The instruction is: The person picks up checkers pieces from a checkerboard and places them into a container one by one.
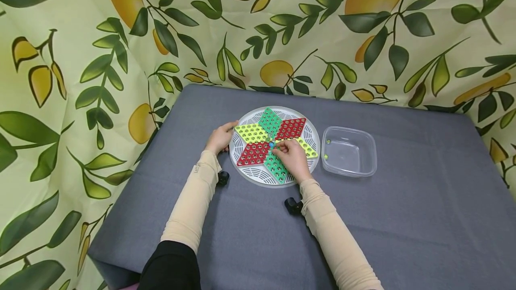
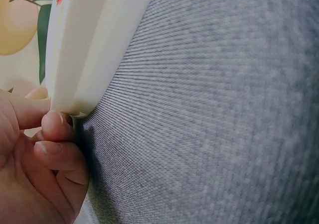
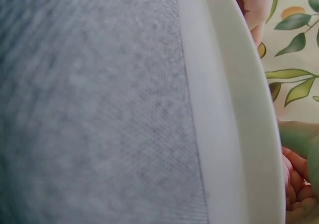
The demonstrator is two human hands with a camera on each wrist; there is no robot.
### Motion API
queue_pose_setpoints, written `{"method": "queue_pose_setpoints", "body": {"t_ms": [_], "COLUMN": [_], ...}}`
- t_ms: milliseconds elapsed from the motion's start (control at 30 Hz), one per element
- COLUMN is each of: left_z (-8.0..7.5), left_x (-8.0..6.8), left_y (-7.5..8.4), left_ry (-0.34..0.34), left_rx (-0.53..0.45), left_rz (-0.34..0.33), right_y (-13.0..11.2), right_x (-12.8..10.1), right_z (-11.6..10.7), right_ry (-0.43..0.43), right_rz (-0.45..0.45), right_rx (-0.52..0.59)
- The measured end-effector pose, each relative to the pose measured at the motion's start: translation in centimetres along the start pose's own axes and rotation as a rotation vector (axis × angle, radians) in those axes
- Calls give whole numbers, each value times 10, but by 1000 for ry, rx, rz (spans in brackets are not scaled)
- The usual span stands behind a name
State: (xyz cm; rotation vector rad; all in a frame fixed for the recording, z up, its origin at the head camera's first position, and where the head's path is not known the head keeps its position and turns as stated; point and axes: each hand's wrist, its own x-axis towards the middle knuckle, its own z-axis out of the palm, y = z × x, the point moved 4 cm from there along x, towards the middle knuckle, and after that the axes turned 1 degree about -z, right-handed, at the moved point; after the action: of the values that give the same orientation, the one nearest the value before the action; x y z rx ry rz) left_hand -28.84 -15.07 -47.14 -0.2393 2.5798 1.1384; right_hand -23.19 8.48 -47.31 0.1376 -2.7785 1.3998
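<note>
A: The game board (image 1: pixel 274 146) looks like moulded plastic, its white rim (image 2: pixel 84 50) smooth with a soft sheen

B: And under it?

A: A grey tablecloth (image 2: pixel 209 114), matt woven fabric with a fine ribbed grain. Right of the board, the tub (image 1: pixel 350 151) is clear glossy plastic

B: Behind the board?

A: A printed curtain (image 1: pixel 258 26), soft creased cloth; the sleeves (image 1: pixel 193 200) beside the board are matt stretch knit

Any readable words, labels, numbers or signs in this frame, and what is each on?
One marking only: small dark print on the left sleeve near the wrist, too small to read.
No text shows on the board, the clear tub, the grey tablecloth or the lemon-print backdrop.
The wrist views show no writing.
</note>
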Motion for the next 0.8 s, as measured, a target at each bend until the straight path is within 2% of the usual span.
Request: {"method": "queue_pose_setpoints", "body": {"t_ms": [267, 533, 800], "left_z": [-1, 0, 2], "left_x": [-1, -2, 4], "left_y": [2, 3, 1], "left_ry": [11, 7, 15], "left_rx": [22, 34, 59], "left_rz": [0, -5, -4], "right_y": [1, -2, -3], "right_x": [-2, -3, -3], "right_z": [0, -1, -4], "right_ry": [3, -40, -64], "right_rz": [47, 34, 35], "right_rx": [83, 113, 151]}}
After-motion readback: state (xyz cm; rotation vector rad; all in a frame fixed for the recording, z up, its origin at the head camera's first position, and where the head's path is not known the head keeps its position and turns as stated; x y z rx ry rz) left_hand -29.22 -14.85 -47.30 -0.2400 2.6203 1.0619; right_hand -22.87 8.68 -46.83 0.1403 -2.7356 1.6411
